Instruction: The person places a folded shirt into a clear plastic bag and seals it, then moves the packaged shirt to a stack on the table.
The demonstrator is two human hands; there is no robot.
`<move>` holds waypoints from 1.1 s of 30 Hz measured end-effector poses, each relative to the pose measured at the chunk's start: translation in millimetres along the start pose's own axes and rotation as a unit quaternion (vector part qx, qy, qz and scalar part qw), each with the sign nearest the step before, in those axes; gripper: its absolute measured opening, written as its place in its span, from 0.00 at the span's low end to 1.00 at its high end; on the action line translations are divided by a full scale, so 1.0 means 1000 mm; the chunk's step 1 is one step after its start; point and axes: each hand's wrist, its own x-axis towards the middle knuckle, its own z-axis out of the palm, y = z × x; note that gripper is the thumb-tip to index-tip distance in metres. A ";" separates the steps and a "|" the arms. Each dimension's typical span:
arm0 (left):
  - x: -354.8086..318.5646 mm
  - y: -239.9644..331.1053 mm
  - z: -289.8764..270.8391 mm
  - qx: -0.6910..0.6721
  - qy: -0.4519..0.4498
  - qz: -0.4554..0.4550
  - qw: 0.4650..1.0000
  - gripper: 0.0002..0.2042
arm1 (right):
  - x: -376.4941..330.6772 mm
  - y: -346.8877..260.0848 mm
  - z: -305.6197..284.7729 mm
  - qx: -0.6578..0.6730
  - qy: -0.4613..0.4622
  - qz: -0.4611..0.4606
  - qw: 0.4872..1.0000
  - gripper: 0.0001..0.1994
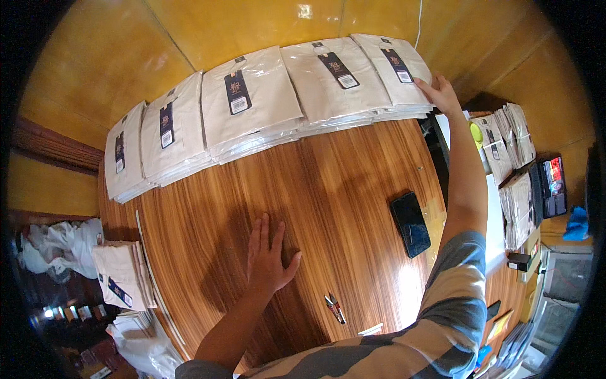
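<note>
Folded beige garments in clear plastic sleeves, each with a dark hang tag, stand in several stacks along the far side of the wooden table (pixel 341 170). My right hand (pixel 443 96) reaches to the rightmost stack (pixel 410 66). Its thumb lies on the top package and the other fingers spread along the right edge, touching it without a visible grip. My left hand (pixel 270 256) rests open on the tabletop, fingers apart, holding nothing. Away from it lie the middle stack (pixel 265 95), the second stack from the right (pixel 309 79) and the left stacks (pixel 183 120).
A black phone (pixel 410 224) and some pens (pixel 335 309) lie on the table. More packed garments (pixel 516 208) sit at the right beside a lit device (pixel 554 183). At the left are a folded garment pile (pixel 120 265) and white plastic bags (pixel 60 246). A yellow wall (pixel 252 25) stands behind.
</note>
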 end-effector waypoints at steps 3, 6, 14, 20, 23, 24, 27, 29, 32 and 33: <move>0.001 0.001 -0.001 -0.009 0.015 0.006 1.000 0.39 | -0.009 -0.004 0.008 0.013 0.042 -0.149 0.988 0.46; 0.000 0.000 0.001 -0.011 0.021 0.011 1.000 0.39 | -0.022 -0.022 0.004 -0.071 0.015 -0.306 0.949 0.42; 0.000 -0.002 0.006 -0.014 0.028 0.023 0.999 0.42 | -0.063 -0.082 0.032 -0.171 -0.046 -0.472 0.864 0.42; -0.001 -0.003 0.004 -0.016 0.003 0.008 1.000 0.41 | -0.071 -0.105 0.052 -0.177 -0.022 -0.483 0.857 0.39; 0.000 -0.001 0.002 -0.022 0.008 0.010 1.000 0.41 | -0.088 -0.127 0.054 -0.133 -0.011 -0.516 0.846 0.40; 0.002 0.000 0.003 -0.022 0.008 0.012 1.000 0.41 | -0.088 -0.126 0.059 -0.158 -0.005 -0.514 0.843 0.40; 0.002 -0.001 0.001 -0.020 0.004 0.012 1.000 0.41 | -0.089 -0.129 0.068 -0.172 0.005 -0.521 0.836 0.43; 0.001 -0.002 0.001 -0.022 0.003 0.009 1.000 0.41 | -0.089 -0.134 0.055 -0.148 -0.001 -0.538 0.830 0.45; 0.001 -0.002 0.004 -0.010 0.021 0.021 1.000 0.41 | -0.086 -0.099 0.017 -0.152 0.019 -0.459 0.875 0.44; 0.001 -0.002 0.005 -0.010 0.018 0.022 1.000 0.41 | -0.085 -0.081 0.003 -0.178 0.034 -0.427 0.886 0.43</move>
